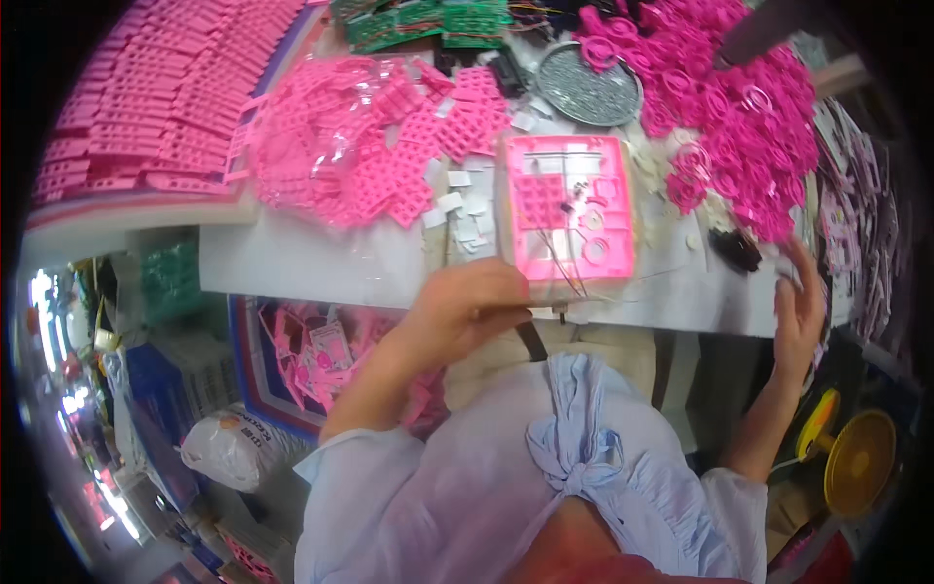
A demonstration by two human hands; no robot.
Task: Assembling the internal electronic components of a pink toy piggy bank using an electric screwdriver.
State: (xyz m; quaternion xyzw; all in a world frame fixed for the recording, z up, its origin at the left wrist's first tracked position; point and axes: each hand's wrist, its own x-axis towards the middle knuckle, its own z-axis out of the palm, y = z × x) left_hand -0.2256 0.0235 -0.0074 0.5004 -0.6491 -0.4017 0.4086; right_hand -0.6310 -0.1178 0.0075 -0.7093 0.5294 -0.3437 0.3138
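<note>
A bright pink plastic casing [610,238] lies in a beige surround on the white table in front of me. It holds a lighter pink perforated panel, small round parts and thin wires [566,273] that trail over its near edge. My left hand [474,300] is at the casing's near left corner with thumb and fingers closed together. What they pinch is hidden. Away to the right, my right hand [800,316] hangs over the table's edge with its fingers apart and nothing visible in them. Closest to it are a small black bundle [735,250] and a heap of magenta ring-shaped parts [744,127].
Pink perforated panels [370,146] in clear plastic and white square pieces [470,222] lie left of the casing. Behind are a round grey dish [589,86] and green circuit boards [428,24]. Stacked pink pieces [165,97] fill the far left. A yellow fan [860,462] stands low right.
</note>
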